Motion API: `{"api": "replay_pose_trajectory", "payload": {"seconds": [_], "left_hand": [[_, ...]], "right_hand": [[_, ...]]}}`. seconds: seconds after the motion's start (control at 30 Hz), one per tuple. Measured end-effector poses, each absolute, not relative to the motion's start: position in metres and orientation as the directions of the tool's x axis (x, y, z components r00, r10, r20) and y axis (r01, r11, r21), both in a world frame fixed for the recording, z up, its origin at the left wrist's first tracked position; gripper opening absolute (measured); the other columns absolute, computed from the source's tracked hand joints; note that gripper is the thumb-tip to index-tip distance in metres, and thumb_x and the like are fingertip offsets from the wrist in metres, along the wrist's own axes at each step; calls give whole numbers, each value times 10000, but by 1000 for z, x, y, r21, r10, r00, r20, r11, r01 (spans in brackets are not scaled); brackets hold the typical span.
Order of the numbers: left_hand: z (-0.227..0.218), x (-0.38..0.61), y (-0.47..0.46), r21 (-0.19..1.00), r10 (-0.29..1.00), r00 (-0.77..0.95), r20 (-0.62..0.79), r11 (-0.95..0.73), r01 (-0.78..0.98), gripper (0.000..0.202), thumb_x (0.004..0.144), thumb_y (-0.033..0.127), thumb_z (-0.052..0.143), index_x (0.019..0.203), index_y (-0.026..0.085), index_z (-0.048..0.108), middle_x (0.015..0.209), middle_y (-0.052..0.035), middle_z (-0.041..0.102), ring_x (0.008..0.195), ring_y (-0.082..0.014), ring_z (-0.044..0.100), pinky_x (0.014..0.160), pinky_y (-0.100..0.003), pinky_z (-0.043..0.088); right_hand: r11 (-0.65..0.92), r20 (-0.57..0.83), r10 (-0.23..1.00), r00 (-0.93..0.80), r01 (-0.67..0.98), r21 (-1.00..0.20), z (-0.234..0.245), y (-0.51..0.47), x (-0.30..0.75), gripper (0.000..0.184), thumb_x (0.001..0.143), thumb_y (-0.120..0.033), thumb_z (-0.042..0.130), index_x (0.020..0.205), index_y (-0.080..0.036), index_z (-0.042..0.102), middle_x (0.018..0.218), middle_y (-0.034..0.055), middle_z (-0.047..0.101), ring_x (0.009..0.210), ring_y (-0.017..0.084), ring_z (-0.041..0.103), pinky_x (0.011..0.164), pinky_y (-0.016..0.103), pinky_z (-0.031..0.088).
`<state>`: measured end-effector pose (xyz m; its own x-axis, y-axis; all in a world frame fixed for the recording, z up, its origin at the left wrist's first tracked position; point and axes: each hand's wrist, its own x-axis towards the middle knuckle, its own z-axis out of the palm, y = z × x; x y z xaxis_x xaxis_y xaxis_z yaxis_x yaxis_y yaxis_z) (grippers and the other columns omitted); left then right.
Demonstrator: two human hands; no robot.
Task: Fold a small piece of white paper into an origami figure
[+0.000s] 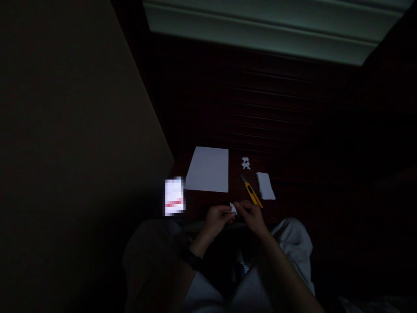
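Note:
Between my two hands, just above the near edge of the dark table, is a small piece of white folded paper [233,209]. My left hand [217,217] pinches it from the left side. From the right, my right hand [249,214] grips the same piece with its fingertips. A yellow utility knife [250,191] lies just beyond my right hand, its blade pointing away from me. Farther back sit several small folded paper pieces [246,163] in a little cluster. The exact folds in the held piece are too small and dim to make out.
A large white sheet [208,169] lies at the back left of the table. To its left glows a blurred bright screen [174,196]. A stack of small white paper [266,186] is right of the knife. A wall [81,108] rises at the left.

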<state>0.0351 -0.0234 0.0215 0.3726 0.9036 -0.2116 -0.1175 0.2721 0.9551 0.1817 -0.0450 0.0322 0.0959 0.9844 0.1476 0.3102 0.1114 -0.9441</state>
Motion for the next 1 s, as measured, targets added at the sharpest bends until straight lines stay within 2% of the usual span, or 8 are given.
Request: {"api": "replay_pose_trajectory", "payload": {"seconds": [0.23,0.67,0.9,1.0], "left_hand": [[23,38,-23,946,901,369,-227,294,-135,244,619,262,703,785,89,659,694,-76,672,573,-138,598,558,-240,471],[29,37,-24,940,897,376,-233,307,-151,238,627,251,701,784,79,654,708,-86,667,593,-136,598,567,-234,470],[31,37,-24,941,895,393,-210,294,-167,234,622,253,706,768,77,656,685,-77,662,566,-121,585,547,-221,461],[32,34,-23,940,886,414,-209,299,-166,250,622,258,707,792,81,660,673,-68,662,544,-110,575,535,-212,454]], "right_hand": [[27,48,991,121,169,-985,30,-43,183,228,782,-355,559,753,-163,679,793,48,627,758,175,570,659,261,434],[27,52,991,125,200,-979,33,-42,182,273,767,-395,554,722,-163,690,728,36,628,696,161,560,614,248,422],[-33,-24,983,182,48,-998,29,-42,185,184,678,-347,654,742,-183,707,771,40,652,721,177,584,631,267,438],[-90,-89,979,184,-7,-996,29,-43,187,172,633,-320,691,721,-173,708,737,41,661,667,171,585,595,265,437]]}}
